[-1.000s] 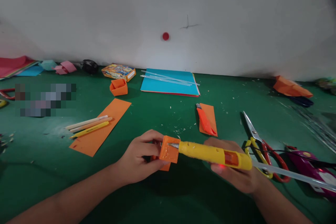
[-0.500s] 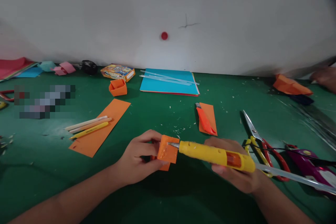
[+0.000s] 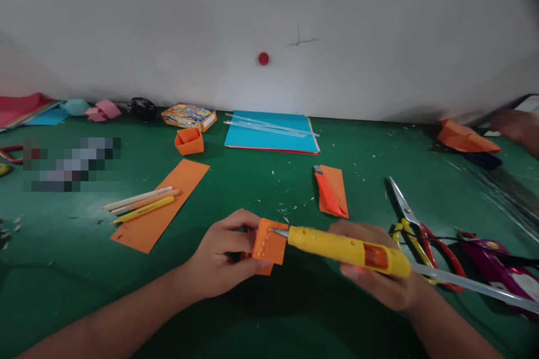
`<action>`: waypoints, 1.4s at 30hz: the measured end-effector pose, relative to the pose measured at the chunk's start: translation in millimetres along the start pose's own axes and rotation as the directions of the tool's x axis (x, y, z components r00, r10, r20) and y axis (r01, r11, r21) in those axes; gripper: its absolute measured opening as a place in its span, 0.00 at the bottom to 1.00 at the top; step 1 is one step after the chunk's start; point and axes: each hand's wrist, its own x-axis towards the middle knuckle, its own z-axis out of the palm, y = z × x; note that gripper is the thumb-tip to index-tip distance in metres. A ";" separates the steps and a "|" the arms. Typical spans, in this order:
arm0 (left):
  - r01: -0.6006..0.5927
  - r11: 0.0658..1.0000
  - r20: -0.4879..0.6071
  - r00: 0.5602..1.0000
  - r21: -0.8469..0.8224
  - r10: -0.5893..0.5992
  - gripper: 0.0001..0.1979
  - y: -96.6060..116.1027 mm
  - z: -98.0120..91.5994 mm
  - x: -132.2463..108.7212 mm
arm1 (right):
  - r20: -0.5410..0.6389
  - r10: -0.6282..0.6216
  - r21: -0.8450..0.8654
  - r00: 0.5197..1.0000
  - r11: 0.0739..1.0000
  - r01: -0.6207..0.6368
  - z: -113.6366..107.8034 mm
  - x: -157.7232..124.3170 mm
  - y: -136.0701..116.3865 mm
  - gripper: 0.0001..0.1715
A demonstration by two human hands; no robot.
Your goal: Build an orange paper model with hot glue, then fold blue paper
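Note:
My left hand (image 3: 225,252) grips a small folded orange paper piece (image 3: 272,249), its square face turned up with clear glue on it. In my right hand (image 3: 379,286) is a yellow hot glue gun (image 3: 326,244), a long clear glue stick (image 3: 471,283) running out of its back. The gun's metal nozzle rests at the square's upper part; whether it touches, I cannot tell. My left thumb is at the lower edge of the paper, and the other fingers are partly hidden behind it.
A box cutter (image 3: 328,193) lies on an orange strip ahead. Scissors (image 3: 406,207) and a purple glue gun (image 3: 501,269) lie at right. Pencils (image 3: 145,208) rest on an orange sheet (image 3: 168,219) at left. Farther back are an orange paper box (image 3: 189,142), blue sheets (image 3: 269,143) and another person's hand (image 3: 516,129).
My hands, the orange paper piece and the yellow glue gun stay almost in place. At the far right, the other person's hand has shifted slightly left.

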 end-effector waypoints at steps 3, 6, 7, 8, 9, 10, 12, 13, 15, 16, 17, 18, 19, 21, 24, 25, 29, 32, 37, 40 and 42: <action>0.004 1.000 -0.003 1.000 -0.005 -0.004 0.07 0.4 -0.4 -0.7 | -0.002 0.009 -0.002 1.000 1.000 -0.009 -1.2 0.3 -1.5 0.13; 0.010 1.000 -0.005 1.000 -0.005 -0.010 0.07 0.7 -1.0 -0.8 | 0.002 0.015 -0.025 1.000 1.000 -0.015 -2.2 -1.2 -0.9 0.14; 0.010 1.000 -0.006 1.000 -0.004 -0.010 0.07 0.6 -1.2 -0.8 | 0.002 0.016 -0.035 1.000 0.999 -0.016 -2.5 -1.6 -0.5 0.14; 0.010 1.000 -0.007 1.000 -0.004 -0.010 0.08 0.5 -1.4 -0.8 | 0.001 0.017 -0.038 1.000 0.999 -0.017 -2.6 -1.8 -0.2 0.14; 0.009 1.000 -0.007 1.000 -0.002 -0.009 0.08 0.4 -1.5 -0.8 | 0.001 0.016 -0.030 1.000 0.999 -0.016 -2.6 -1.8 0.1 0.14; 0.010 1.000 -0.005 1.000 0.001 -0.010 0.08 0.2 -1.7 -1.0 | 0.000 0.014 -0.017 1.000 1.000 -0.014 -2.5 -1.6 0.3 0.13; 0.019 1.000 -0.004 1.000 0.008 -0.019 0.08 -0.1 -1.8 -1.4 | -0.006 0.010 0.010 1.000 1.000 -0.010 -2.1 -1.0 0.4 0.12; 0.021 1.000 -0.008 1.000 0.010 -0.021 0.08 -0.2 -1.9 -1.6 | -0.008 0.007 0.018 1.000 1.000 -0.006 -1.8 -0.7 0.3 0.12; 0.017 1.000 -0.014 1.000 0.008 -0.017 0.07 -0.2 -1.8 -1.9 | -0.008 0.002 0.024 1.000 1.000 -0.002 -1.6 -0.5 0.2 0.11; 0.015 1.000 -0.015 1.000 0.007 -0.015 0.07 -0.3 -1.8 -1.9 | -0.006 0.004 0.022 1.000 1.000 -0.004 -1.7 -0.8 0.3 0.11; 0.015 1.000 -0.015 1.000 0.007 -0.015 0.07 -0.3 -1.7 -1.9 | 0.001 0.012 0.018 1.000 1.000 -0.012 -1.8 -1.2 0.5 0.11; 0.016 1.000 -0.015 1.000 0.007 -0.016 0.06 -0.5 -1.8 -2.0 | 0.004 0.021 0.015 1.000 1.000 -0.021 -1.9 -1.8 0.9 0.10; 0.020 1.000 -0.014 1.000 0.009 -0.020 0.06 -0.6 -1.8 -2.0 | 0.005 0.025 0.015 1.000 1.000 -0.026 -2.0 -2.5 1.4 0.10; 0.024 1.000 -0.016 1.000 0.010 -0.024 0.07 -1.1 -2.2 -2.2 | 0.009 0.028 0.019 1.000 0.999 -0.028 -1.9 -4.0 2.8 0.10; 0.025 1.000 -0.024 0.999 0.004 -0.025 0.08 -1.4 -2.8 -2.2 | 0.009 0.018 0.035 1.000 0.999 -0.018 -1.3 -5.6 4.8 0.10; 0.023 1.000 -0.027 0.999 0.003 -0.023 0.08 -1.2 -3.0 -2.0 | 0.008 0.022 0.034 1.000 0.999 -0.023 -1.0 -5.8 5.1 0.10; 0.007 1.000 -0.030 1.000 0.002 -0.007 0.08 -0.4 -3.1 -0.8 | -0.005 0.019 0.035 1.000 0.999 -0.019 -1.2 -4.9 4.5 0.10; 0.014 1.000 -0.024 1.000 0.013 -0.014 0.09 -0.8 -3.0 -0.9 | -0.004 0.011 0.022 1.000 1.000 -0.011 -2.6 -3.4 3.1 0.11; 0.019 1.000 -0.023 1.000 0.012 -0.019 0.09 -2.7 -3.0 -2.3 | -0.010 0.009 -0.018 1.000 1.000 -0.009 -4.0 -2.5 2.0 0.12; 0.012 1.000 -0.032 0.999 0.008 -0.012 0.10 -2.7 -2.6 -2.2 | -0.012 0.013 -0.003 1.000 1.000 -0.013 -3.3 -3.1 1.9 0.12; 0.012 1.000 -0.037 0.999 0.012 -0.012 0.11 -2.4 -2.4 -1.7 | -0.016 0.024 0.001 1.000 1.000 -0.024 -2.9 -3.5 1.5 0.13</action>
